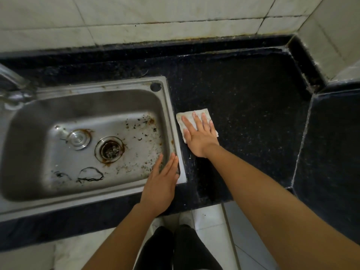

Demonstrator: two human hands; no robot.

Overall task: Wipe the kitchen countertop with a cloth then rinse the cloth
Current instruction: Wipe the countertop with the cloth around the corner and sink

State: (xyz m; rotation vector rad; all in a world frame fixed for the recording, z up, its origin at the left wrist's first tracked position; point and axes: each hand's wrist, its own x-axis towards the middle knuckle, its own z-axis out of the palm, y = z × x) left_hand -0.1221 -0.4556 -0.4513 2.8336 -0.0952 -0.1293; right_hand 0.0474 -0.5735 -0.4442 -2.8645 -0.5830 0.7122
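- While both forearms reached forward from the bottom edge, dark trouser legs [175,250] and pale floor [210,221] showed nearest; the feet were cut off.
- Left hand [161,184]: flat, fingers straight and together, resting on the front right corner of the sink [171,106] rim, holding nothing.
- Right hand [198,137]: flat, fingers spread wide, pressing palm-down on the cloth [181,123]; no curl or pinch.
- Cloth: pale, folded to a small square, lying on the black speckled tabletop [243,114] just beside the sink's right rim.
- Handling, as a judgement: light, soft and limp, so it should slide easily under a flat palm and bunch up if pushed by an edge. To lift it for rinsing, pinch a free corner or gather it in the fist. Wetness could not be told.
- Hidden: the cloth's near half lay under the hand, and the number of folds was unclear.
- Sink basin: steel, stained and littered with dark debris, with rust round the drain [109,150] and a round plug [78,139] beside it.
- Tap [11,78]: far left, blurred and cut off; no running water could be made out.
- Tabletop dirt was hard to tell from the speckle.
- Farthest: the tiled wall [155,12], with grimy grout.
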